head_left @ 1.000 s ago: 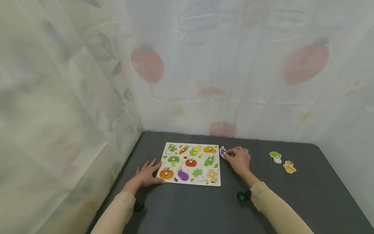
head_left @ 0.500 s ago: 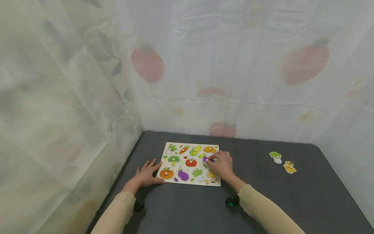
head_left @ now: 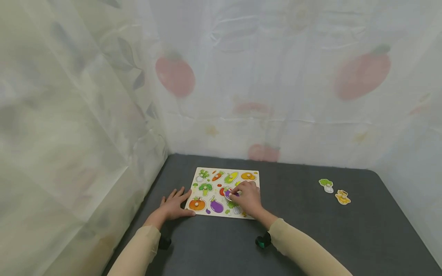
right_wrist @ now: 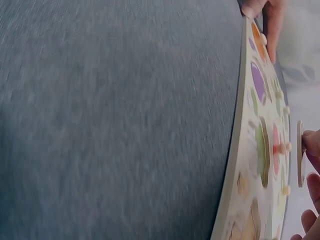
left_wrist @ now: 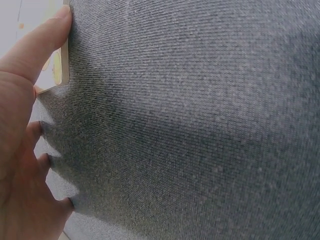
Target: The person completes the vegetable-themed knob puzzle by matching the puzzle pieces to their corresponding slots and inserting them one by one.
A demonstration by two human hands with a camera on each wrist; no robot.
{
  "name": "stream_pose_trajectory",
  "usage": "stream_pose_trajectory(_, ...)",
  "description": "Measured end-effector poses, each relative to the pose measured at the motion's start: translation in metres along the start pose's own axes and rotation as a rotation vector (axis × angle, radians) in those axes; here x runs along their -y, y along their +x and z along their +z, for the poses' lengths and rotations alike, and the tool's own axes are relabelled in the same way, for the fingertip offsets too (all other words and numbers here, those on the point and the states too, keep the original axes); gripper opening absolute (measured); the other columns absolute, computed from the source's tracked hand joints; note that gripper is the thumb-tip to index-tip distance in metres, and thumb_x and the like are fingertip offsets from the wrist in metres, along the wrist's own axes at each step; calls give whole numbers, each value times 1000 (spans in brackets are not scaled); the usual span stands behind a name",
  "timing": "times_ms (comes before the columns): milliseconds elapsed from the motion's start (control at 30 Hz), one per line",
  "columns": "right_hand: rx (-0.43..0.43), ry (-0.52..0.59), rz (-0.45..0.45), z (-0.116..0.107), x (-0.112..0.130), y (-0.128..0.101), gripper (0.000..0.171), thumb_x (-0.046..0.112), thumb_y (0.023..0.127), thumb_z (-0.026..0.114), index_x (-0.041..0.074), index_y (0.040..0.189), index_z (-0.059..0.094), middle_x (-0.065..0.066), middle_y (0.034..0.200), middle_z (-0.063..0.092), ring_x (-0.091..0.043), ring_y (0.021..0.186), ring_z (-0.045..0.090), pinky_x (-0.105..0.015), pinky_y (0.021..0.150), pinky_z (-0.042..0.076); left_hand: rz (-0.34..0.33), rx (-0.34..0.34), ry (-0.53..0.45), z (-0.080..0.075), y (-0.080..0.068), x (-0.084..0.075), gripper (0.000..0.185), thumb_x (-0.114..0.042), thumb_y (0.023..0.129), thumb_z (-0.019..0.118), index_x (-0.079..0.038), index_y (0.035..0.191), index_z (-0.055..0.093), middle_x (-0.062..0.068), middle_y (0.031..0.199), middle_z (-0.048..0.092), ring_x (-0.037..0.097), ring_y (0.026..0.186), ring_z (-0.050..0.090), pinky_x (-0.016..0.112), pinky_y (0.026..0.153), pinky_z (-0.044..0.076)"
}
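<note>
A flat wooden puzzle board (head_left: 224, 193) printed with bright vegetable shapes lies on the counter (head_left: 310, 237), whose dark grey covering has a fine woven, felt-like grain. The right hand (head_left: 246, 197) hovers over the middle of the board, its fingers (head_left: 235, 191) pinching a small purple eggplant piece (head_left: 228, 194); the right wrist view shows this thin, flat wooden piece (right_wrist: 300, 154) held on edge just above the board's face, clear of the surface, with little round pegs standing up from the seated pieces nearby. A larger purple eggplant (head_left: 216, 207) sits in the board's near row, beside an orange pumpkin (head_left: 197, 205) at the near left corner. The left hand (head_left: 174, 207) lies flat on the counter with its fingers straight and spread, gripping nothing, the thumb pressed against the board's left edge; the left wrist view shows that thumb along the pale plywood rim (left_wrist: 64, 60). Well apart, on the right side of the counter, lie two loose cut-out pieces: a green and white vegetable piece (head_left: 326, 184) and a yellow-orange piece (head_left: 342, 197) just beside it. Translucent white sheeting (head_left: 276, 76) with faded red fruit prints and wrinkles encloses the counter on the far and left sides.
</note>
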State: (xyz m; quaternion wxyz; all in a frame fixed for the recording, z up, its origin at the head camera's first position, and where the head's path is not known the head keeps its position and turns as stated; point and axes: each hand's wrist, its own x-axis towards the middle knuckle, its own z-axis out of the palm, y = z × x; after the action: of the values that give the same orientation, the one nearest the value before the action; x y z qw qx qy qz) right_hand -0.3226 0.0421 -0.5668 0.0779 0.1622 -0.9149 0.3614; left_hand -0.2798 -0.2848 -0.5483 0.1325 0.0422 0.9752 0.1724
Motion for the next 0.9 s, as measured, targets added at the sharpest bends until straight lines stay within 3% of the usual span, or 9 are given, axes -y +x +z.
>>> stream_pose_trajectory(900, -4, -61, -60, 52, 25, -12, 10, 37, 83, 81, 28, 81, 80, 8, 99, 64, -22, 102, 50, -45, 89, 39, 3, 8, 12, 0, 1, 0, 104, -65, 81, 77, -20, 163, 30, 19, 169, 17, 51, 152, 10, 80, 111, 4)
